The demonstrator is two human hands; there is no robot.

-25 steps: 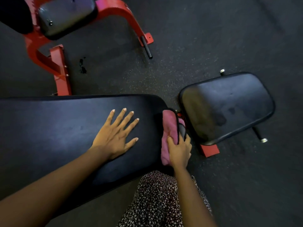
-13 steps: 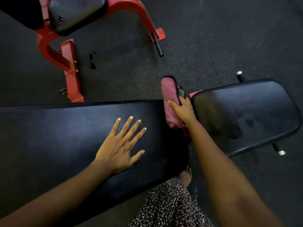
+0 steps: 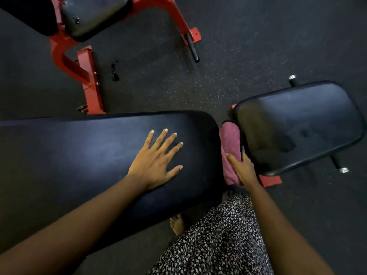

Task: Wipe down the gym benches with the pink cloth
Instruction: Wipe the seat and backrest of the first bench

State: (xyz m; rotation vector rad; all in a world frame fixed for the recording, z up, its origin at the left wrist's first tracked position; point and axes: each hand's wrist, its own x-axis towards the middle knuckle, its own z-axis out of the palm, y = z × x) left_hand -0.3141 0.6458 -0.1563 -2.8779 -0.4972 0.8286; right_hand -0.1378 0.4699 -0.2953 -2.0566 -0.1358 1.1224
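Observation:
A long black bench pad [image 3: 79,155] runs across the left and middle of the view. My left hand [image 3: 156,161] lies flat on it with fingers spread. To the right sits the smaller black seat pad [image 3: 301,124] of the same bench. The pink cloth [image 3: 231,147] is folded in the gap between the two pads, against the seat pad's left edge. My right hand [image 3: 243,169] grips the cloth's near part, fingers curled round it into the gap.
A second bench with a red frame [image 3: 87,80] and a black pad [image 3: 93,14] stands at the top left, a black bar [image 3: 191,47] sticking out of its foot. Dark speckled rubber floor [image 3: 238,46] surrounds everything. My bare foot [image 3: 177,225] and patterned skirt [image 3: 218,241] are below.
My right hand has drawn the pink cloth back toward me along the gap after pushing it away half a second ago. My left hand stays flat on the long pad.

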